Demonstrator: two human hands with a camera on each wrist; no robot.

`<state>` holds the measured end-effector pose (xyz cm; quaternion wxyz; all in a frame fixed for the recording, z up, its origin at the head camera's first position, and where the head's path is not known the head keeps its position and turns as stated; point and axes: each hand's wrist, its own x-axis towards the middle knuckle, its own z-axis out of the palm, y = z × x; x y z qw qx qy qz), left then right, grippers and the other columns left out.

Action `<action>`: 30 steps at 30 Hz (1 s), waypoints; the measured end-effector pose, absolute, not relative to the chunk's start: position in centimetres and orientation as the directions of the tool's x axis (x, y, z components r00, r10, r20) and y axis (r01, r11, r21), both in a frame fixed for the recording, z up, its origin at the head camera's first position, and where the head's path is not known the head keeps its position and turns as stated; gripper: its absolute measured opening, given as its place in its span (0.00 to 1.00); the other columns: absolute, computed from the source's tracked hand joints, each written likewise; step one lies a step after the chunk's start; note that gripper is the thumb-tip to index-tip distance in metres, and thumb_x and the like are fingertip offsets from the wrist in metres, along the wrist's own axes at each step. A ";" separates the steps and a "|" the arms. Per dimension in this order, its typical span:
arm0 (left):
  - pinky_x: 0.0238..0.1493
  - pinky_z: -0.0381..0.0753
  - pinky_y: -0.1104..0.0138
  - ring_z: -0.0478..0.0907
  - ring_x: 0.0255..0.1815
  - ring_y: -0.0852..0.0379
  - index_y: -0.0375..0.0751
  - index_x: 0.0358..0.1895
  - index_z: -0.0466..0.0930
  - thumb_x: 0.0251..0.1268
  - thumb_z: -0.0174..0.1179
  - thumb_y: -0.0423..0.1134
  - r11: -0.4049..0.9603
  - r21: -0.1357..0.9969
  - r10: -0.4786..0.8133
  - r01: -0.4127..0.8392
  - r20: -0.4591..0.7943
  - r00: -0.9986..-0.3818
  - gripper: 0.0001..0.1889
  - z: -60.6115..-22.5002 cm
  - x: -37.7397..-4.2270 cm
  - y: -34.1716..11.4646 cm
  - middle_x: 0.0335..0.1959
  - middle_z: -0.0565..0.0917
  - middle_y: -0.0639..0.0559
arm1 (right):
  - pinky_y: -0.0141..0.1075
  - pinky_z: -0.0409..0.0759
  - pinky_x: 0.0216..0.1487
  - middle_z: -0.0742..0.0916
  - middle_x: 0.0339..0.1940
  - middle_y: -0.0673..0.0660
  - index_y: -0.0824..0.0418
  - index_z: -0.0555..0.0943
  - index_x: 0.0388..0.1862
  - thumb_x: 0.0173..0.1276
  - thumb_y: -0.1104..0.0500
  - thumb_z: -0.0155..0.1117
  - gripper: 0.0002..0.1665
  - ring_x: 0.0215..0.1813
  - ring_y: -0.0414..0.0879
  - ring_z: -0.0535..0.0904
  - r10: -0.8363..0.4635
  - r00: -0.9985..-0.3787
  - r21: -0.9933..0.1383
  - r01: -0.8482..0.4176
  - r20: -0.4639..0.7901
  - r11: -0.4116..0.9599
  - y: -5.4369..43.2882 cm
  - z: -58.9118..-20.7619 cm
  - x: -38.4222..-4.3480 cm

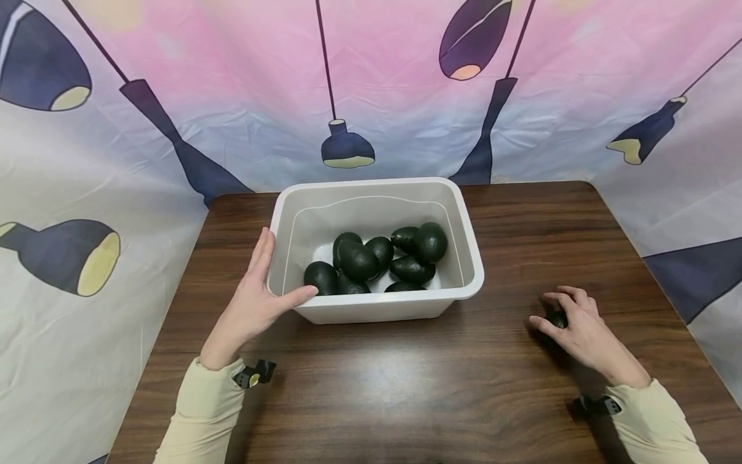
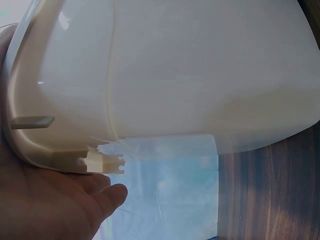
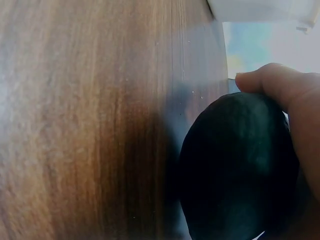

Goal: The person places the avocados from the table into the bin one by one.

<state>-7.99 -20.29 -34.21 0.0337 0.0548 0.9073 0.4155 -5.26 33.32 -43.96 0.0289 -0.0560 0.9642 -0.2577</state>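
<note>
At the front left corner of a light grey plastic bin point(image 1: 377, 309), my left hand point(image 1: 255, 303) rests with its fingers straight along the outer left side and its thumb over the front rim. In the left wrist view, fingertips point(image 2: 112, 197) show beneath the bin's rim. Several dark green avocados point(image 1: 357, 260) lie heaped inside. Off to the right, my right hand point(image 1: 582, 332) grips another avocado point(image 3: 240, 165) from above, low over the wooden table. Its thumb and fingers curl round the avocado, which the hand mostly hides in the head view.
The dark brown wooden table point(image 1: 406, 393) runs back to a hanging cloth point(image 1: 394, 96) printed with lamps. The bin stands near the table's back edge. A stretch of tabletop separates it from my right hand.
</note>
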 end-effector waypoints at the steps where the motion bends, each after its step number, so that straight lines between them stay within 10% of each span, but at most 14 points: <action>1: 0.68 0.49 0.39 0.34 0.78 0.51 0.57 0.78 0.32 0.53 0.70 0.58 0.648 0.758 0.127 0.072 -0.014 -0.992 0.60 -34.2 -8.0 -20.3 0.77 0.32 0.69 | 0.67 0.59 0.53 0.66 0.62 0.75 0.71 0.74 0.57 0.67 0.41 0.64 0.37 0.62 0.74 0.56 -0.124 -0.992 -0.499 -0.091 -0.033 0.862 33.3 -43.9 -5.2; 14: 0.69 0.49 0.39 0.35 0.78 0.52 0.57 0.78 0.32 0.53 0.70 0.58 0.645 0.760 0.127 0.076 -0.009 -0.992 0.60 -34.3 -8.0 -20.4 0.77 0.32 0.69 | 0.60 0.65 0.48 0.76 0.46 0.66 0.65 0.79 0.39 0.70 0.43 0.61 0.23 0.52 0.65 0.68 -0.144 -0.988 -0.476 -0.102 -0.052 0.874 33.3 -43.6 -5.4; 30: 0.69 0.48 0.39 0.34 0.78 0.51 0.56 0.78 0.32 0.53 0.71 0.59 0.643 0.762 0.128 0.075 -0.011 -0.992 0.60 -34.2 -8.0 -20.5 0.77 0.32 0.69 | 0.53 0.62 0.37 0.77 0.44 0.65 0.65 0.78 0.42 0.71 0.48 0.60 0.19 0.46 0.63 0.68 -0.209 -0.967 -0.409 -0.251 0.146 0.877 31.6 -35.9 -9.1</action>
